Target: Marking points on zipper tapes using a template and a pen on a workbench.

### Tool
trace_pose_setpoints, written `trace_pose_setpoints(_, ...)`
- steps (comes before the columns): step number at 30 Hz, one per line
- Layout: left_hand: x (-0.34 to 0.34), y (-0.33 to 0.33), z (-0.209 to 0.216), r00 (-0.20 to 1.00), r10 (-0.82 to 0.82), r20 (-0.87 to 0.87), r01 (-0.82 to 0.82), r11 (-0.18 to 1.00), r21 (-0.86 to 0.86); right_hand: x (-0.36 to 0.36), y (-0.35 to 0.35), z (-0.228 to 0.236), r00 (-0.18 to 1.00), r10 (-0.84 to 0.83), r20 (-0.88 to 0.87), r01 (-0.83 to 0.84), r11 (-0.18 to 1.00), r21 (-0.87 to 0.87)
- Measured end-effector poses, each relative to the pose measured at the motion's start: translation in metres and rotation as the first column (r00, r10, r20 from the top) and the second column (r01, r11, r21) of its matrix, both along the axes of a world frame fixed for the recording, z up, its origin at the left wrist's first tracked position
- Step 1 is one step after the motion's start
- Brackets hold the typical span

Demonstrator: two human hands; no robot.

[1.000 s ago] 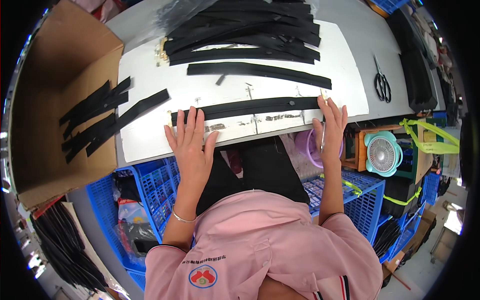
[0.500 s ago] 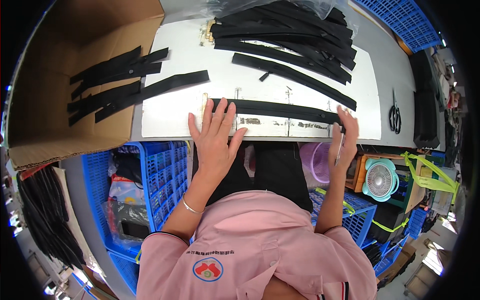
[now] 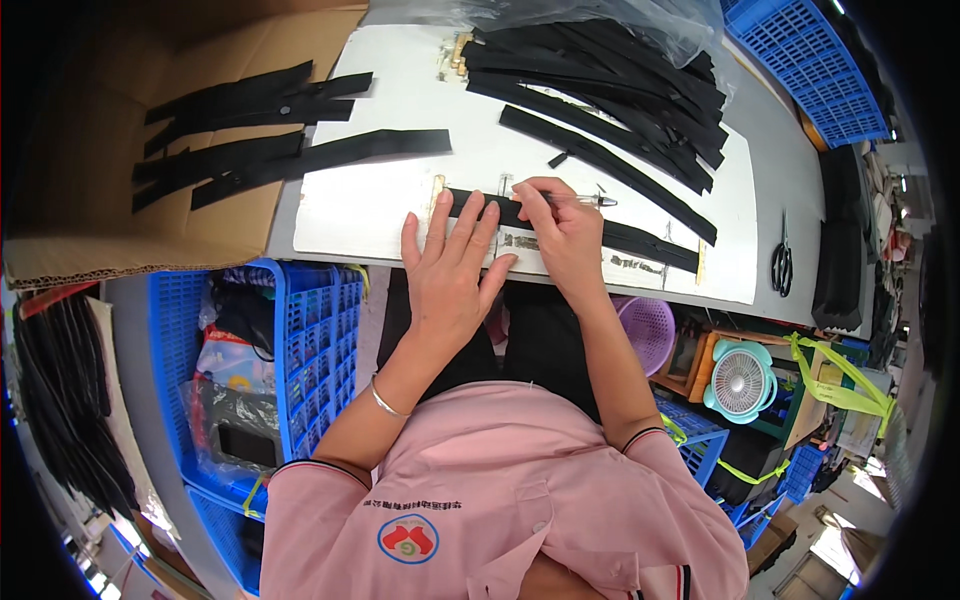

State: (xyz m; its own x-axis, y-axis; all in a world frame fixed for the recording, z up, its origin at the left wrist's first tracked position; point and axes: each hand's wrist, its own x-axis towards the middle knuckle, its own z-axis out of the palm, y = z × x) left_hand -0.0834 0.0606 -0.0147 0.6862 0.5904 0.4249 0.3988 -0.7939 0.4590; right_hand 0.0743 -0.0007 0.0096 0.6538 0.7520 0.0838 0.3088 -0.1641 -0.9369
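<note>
A black zipper (image 3: 640, 244) lies lengthwise on a marked white board (image 3: 345, 225) at the near edge of the table. My left hand (image 3: 447, 262) rests flat with spread fingers, its fingertips on the zipper's left end. Closed round a slim pen (image 3: 598, 200), my right hand (image 3: 567, 240) is over the zipper just right of the left hand. The pen's tip is hidden by the fingers. Beyond them another black zipper (image 3: 612, 172) lies slanted, with a small black piece (image 3: 557, 160) beside it. Farther back is a heap of black zippers (image 3: 610, 80).
At left, several black zippers (image 3: 325, 155) lie across the edge of an open cardboard box (image 3: 95, 250). Black-handled scissors (image 3: 781, 268) are on the table at right. A blue basket (image 3: 815, 70) stands at far right. Below the table are a blue crate (image 3: 285, 350) and a small fan (image 3: 741, 382).
My right hand has moved left with the pen, from the zipper's right end to near my left hand. The left hand stays on the zipper. The whole view has shifted slightly.
</note>
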Motion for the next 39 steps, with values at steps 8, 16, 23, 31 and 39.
trace_pose_setpoints(8, -0.002, -0.001, -0.005, 1.0, 0.024, -0.007, -0.025, 1.0, -0.012, -0.003, 0.004, -0.006, 0.988, 0.007, 0.153, -0.004, 1.0, -0.019)
trace_pose_setpoints(16, -0.001, -0.003, -0.004, 0.999, 0.028, -0.022, -0.028, 1.0, 0.002, -0.006, 0.008, -0.009, 0.969, -0.044, 0.242, 0.037, 0.999, 0.035)
trace_pose_setpoints(23, 0.001, -0.003, -0.003, 1.0, 0.03, -0.004, -0.03, 1.0, 0.001, 0.001, -0.004, -0.006, 0.981, 0.141, 0.136, -0.139, 0.99, -0.018)
trace_pose_setpoints(31, 0.001, -0.002, -0.002, 0.999, 0.027, -0.039, -0.026, 0.999, 0.026, 0.002, -0.005, -0.008, 0.948, 0.199, 0.25, -0.203, 0.979, -0.009)
trace_pose_setpoints(39, 0.0, -0.003, -0.003, 0.996, 0.035, -0.085, -0.035, 0.999, -0.003, 0.032, -0.046, 0.004, 0.995, -0.1, -0.029, 0.1, 0.995, -0.002)
